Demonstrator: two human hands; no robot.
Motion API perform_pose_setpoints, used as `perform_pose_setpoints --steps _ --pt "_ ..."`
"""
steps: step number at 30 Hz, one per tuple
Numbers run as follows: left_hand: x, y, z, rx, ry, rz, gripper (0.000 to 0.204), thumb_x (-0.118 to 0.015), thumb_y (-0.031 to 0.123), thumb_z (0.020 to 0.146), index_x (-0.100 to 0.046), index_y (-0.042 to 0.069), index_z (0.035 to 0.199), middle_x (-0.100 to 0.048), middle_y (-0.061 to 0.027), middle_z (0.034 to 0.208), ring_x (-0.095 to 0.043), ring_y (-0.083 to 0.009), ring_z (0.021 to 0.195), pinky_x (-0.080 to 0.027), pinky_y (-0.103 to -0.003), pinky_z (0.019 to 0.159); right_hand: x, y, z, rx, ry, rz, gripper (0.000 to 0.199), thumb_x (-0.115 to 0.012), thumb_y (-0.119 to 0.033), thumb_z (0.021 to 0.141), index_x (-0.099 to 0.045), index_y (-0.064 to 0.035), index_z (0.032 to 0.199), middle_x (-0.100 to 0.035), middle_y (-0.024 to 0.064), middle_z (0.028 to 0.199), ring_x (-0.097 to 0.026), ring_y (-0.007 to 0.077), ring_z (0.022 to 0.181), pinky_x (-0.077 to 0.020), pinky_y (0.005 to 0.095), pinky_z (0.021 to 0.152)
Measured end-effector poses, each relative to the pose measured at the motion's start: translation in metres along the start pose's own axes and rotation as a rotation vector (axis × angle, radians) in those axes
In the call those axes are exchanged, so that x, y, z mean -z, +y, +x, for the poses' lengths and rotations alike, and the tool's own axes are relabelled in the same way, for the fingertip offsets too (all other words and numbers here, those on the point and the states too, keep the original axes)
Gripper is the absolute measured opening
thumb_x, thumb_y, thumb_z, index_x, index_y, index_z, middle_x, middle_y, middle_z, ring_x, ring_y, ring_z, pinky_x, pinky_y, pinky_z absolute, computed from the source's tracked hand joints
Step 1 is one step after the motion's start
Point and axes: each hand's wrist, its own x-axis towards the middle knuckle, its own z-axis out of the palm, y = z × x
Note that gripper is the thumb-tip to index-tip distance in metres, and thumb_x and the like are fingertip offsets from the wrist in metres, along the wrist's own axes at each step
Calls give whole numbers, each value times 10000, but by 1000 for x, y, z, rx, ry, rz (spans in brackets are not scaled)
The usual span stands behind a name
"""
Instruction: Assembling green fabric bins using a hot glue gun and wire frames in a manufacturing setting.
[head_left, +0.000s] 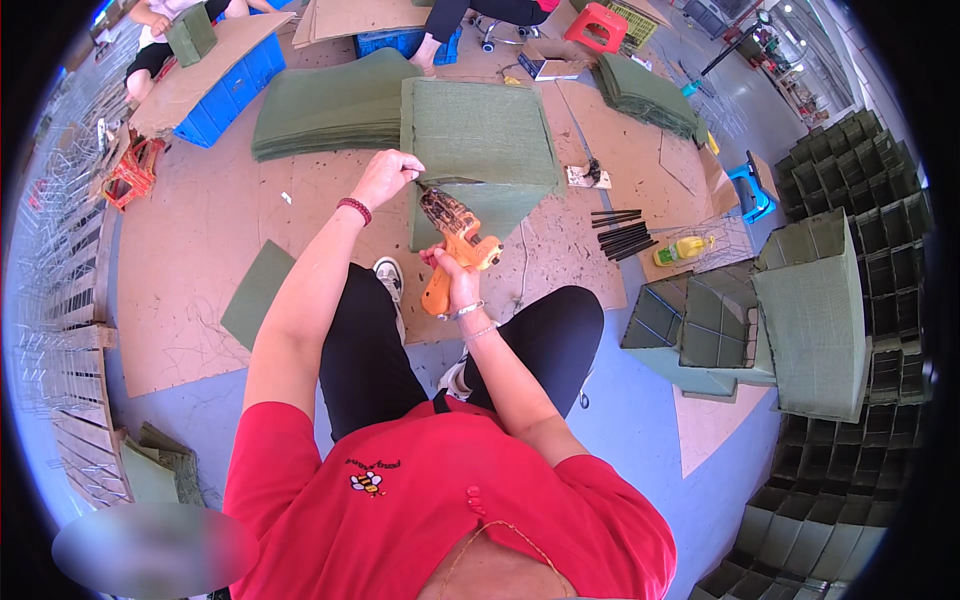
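Note:
In front of my knees stands a green fabric-covered box (485, 135), its top panel and near side showing. My left hand (388, 178) is closed in a pinch at the box's near left corner, where the panel edges meet. The fingertips hide the exact spot they grip. In my right hand (458, 280) is an orange glue gun (462, 240), held by its handle between my knees and the box. Dark stains cover the gun's barrel, which points up toward that same corner. The index finger and thumb wrap around the grip.
Stacked green panels (335, 105) lie beyond the box, with another stack (645, 95) farther right. Black sticks (625, 236) and a yellow bottle (685, 250) lie to the right. Finished-looking green boxes (810, 310) pile up at right. Other people sit at the far side near blue crates (230, 95).

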Motion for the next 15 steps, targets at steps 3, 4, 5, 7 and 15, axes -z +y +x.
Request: perform_pose_setpoints --steps 3,4,5,7,15 --pt "-2 -2 1 11 18 15 133 -613 72 741 -684 81 852 -650 -125 844 -594 -282 847 -452 -374 793 0 2 1 22 0 6 103 -568 -28 808 -525 -21 901 -601 70 831 -607 179 807 -467 283 746" --pt "-2 -3 1 8 20 35 131 -614 76 741 -685 84 850 -650 -123 842 -594 -282 847 -452 -375 792 1 3 1 27 9 -21 101 -568 -30 808 -523 -23 898 -602 69 827 -602 170 793 -457 271 727" --pt "-3 -4 1 10 21 36 131 -614 76 741 -685 84 850 -650 -123 842 -594 -282 847 -452 -375 792 2 3 1 31 17 -49 99 -567 -32 808 -521 -25 895 -602 67 822 -597 161 780 -448 259 707" --pt "-4 -4 2 -1 25 36 127 -616 81 738 -685 87 844 -650 -120 840 -592 -282 850 -450 -378 795 4 3 1 37 9 -58 95 -567 -35 808 -521 -27 890 -601 64 815 -589 153 764 -439 251 695" --pt "-6 -7 3 5 41 39 118 -621 86 733 -686 84 832 -651 -119 834 -597 -279 843 -452 -378 790 9 9 2 45 -16 -120 130 -547 -36 819 -503 -1 935 -592 79 814 -598 207 817 -449 294 783"
